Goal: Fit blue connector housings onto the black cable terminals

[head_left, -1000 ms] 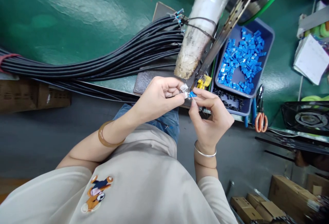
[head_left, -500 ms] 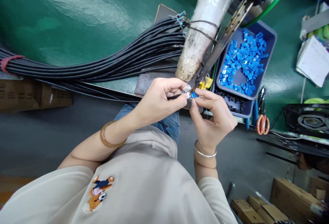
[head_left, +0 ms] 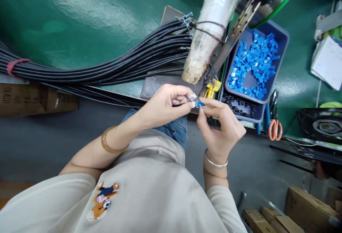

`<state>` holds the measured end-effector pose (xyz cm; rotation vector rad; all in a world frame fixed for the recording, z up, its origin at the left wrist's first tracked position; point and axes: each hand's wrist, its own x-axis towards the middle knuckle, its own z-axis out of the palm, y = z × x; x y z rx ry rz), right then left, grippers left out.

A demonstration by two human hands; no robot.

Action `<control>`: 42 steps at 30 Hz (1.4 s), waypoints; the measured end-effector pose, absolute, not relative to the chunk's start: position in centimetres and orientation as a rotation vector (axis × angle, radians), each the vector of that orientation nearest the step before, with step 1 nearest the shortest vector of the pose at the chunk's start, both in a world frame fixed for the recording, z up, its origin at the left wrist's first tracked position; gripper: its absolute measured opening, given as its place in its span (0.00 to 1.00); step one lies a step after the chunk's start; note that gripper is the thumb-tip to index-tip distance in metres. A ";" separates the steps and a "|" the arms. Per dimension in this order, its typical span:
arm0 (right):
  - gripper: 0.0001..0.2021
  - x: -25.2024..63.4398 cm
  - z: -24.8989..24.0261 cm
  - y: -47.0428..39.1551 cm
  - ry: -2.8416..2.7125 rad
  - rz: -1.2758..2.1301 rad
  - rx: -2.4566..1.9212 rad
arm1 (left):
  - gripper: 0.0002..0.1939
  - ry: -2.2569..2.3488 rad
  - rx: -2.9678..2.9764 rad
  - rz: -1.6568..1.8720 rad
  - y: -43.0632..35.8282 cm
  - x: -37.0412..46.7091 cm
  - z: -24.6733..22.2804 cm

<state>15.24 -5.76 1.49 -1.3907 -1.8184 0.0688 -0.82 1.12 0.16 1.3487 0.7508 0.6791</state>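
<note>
My left hand [head_left: 172, 103] is closed in a pinch on the end of a black cable [head_left: 180, 104]. White material [head_left: 192, 99] covers its fingertips. A small blue connector [head_left: 200, 103] sits at the cable end, between the fingertips of both hands. My right hand [head_left: 220, 120] is closed too, thumb and index finger pinching a thin silvery wire [head_left: 201, 107] against the connector. Just above the fingertips, the narrow tip of a metal tool [head_left: 201, 89] points down, beside a yellow clip-like piece [head_left: 212, 88]. The exact contact between tip, wire and connector is too small to tell.
A white duct [head_left: 207, 40] hangs over the bench. Bundled black cables [head_left: 120, 63] lie leftward on the green bench [head_left: 93, 19]. On the right are a bin [head_left: 283, 47] of blue connectors, a lower bin with small black parts [head_left: 240, 106], and orange-handled scissors [head_left: 275, 129].
Both hands stay together with a slight shift; the blue connector shows more clearly between the fingertips, and more of the yellow piece is uncovered. The view has moved slightly.
</note>
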 end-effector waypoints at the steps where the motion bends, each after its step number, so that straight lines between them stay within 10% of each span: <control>1: 0.09 15.3 1.8 -6.1 -1.788 0.084 -1.409 | 0.02 0.728 1.356 0.638 1.2 -1.1 0.1; 12: 0.04 16.5 4.1 -9.1 -1.284 0.143 -1.340 | 0.14 -0.084 2.288 -0.148 1.3 -2.6 5.4; 17: 0.05 15.8 3.1 -9.4 -1.223 -0.201 -1.373 | 0.12 0.143 2.531 0.118 -2.7 -2.6 5.1; 26: 0.10 15.4 1.7 -8.1 -1.607 0.209 -1.626 | 0.08 0.864 1.056 0.630 -2.0 -2.7 -0.2; 42: 0.07 14.9 0.4 -7.8 -1.441 0.219 -1.620 | 0.03 0.819 1.337 0.915 -1.6 -1.0 -0.8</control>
